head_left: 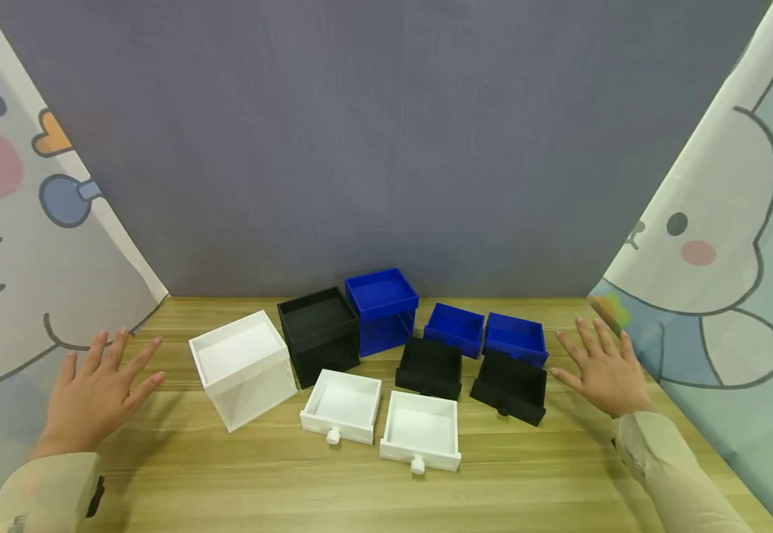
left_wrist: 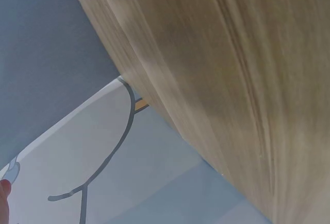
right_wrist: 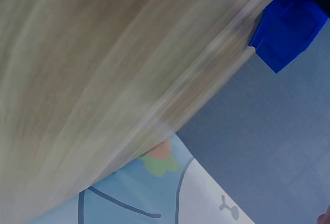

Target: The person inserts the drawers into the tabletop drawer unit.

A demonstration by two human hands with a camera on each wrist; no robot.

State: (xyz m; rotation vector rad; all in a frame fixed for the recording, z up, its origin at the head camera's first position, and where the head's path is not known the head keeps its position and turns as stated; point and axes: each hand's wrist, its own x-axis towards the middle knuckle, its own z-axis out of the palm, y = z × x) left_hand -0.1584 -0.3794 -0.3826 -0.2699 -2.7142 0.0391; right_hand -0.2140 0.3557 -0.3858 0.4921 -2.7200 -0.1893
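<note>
My left hand (head_left: pixel 96 396) is spread with straight fingers at the left side, nearest the white cabinet (head_left: pixel 246 366), and holds nothing. On the right, my right hand (head_left: pixel 603 370) is likewise spread and holds nothing, close to a black drawer (head_left: pixel 512 385) and a blue drawer (head_left: pixel 515 337). A black cabinet (head_left: pixel 320 333) and a blue cabinet (head_left: pixel 383 307) stand beside the white one. Another blue drawer (head_left: pixel 454 328) and black drawer (head_left: pixel 429 366) lie right of them. Two white drawers, one left (head_left: pixel 344 403) and one right (head_left: pixel 421 429), lie in front with round knobs.
The wooden table (head_left: pixel 226 481) carries all the pieces. A grey cloth wall (head_left: pixel 386 148) rises behind it. Cartoon-printed cloths border the left side (head_left: pixel 27 244) and the right side (head_left: pixel 726 259).
</note>
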